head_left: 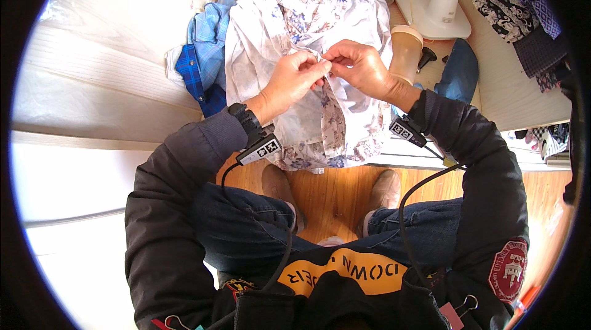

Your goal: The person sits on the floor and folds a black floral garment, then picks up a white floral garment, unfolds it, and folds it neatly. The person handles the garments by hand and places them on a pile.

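A white shirt with a brown and blue floral print [301, 124] lies spread out, its lower edge hanging past the front edge of the surface. My left hand [292, 80] is closed in a pinch on the shirt's front strip, near the middle. Close beside it, almost touching, my right hand [363, 70] pinches the same strip between thumb and finger. The fingertips hide the exact spot of cloth they hold. To the left of the shirt lies a bunched blue checked garment [206, 47].
Right of the shirt stand a tan cylindrical container [405, 53] and a white fan base [434, 10]. A small black object [426, 57] and a blue cloth item [458, 71] lie nearby. Dark patterned clothes [520, 16] hang at far right. Cables run from both wrists.
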A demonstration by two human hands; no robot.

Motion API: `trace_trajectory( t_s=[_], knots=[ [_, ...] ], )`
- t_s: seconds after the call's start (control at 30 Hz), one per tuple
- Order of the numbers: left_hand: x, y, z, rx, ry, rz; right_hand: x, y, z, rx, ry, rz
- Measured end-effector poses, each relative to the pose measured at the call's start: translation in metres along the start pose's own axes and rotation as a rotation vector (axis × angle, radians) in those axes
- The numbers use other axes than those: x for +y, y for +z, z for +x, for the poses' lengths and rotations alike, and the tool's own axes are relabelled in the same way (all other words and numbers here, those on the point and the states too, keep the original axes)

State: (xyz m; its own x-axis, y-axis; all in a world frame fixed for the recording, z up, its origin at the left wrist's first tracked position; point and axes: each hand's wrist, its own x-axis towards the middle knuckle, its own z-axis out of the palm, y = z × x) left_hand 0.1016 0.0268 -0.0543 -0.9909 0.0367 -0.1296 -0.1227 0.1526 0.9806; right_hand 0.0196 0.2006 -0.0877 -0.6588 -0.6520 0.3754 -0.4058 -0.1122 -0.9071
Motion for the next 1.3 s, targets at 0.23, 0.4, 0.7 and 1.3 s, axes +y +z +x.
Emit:
trace_trajectory(
  t_s=[0.23, 0.4, 0.7, 1.3],
  knots=[
    [-0.009, -0.003, 0.004, 0.027, 0.066, 0.187, -0.001, -0.002, -0.003, -0.019, 0.026, 0.058],
    [-0.015, -0.004, 0.004, 0.040, 0.171, 0.337, -0.003, -0.005, -0.002, -0.077, 0.068, 0.089],
    [-0.017, -0.006, 0.001, 0.049, 0.252, 0.366, 0.000, -0.014, 0.001, -0.208, 0.307, 0.400],
    [-0.015, -0.003, -0.007, -0.058, 0.083, 0.048, 0.003, -0.017, -0.001, -0.303, 0.270, 0.429]
  ],
)
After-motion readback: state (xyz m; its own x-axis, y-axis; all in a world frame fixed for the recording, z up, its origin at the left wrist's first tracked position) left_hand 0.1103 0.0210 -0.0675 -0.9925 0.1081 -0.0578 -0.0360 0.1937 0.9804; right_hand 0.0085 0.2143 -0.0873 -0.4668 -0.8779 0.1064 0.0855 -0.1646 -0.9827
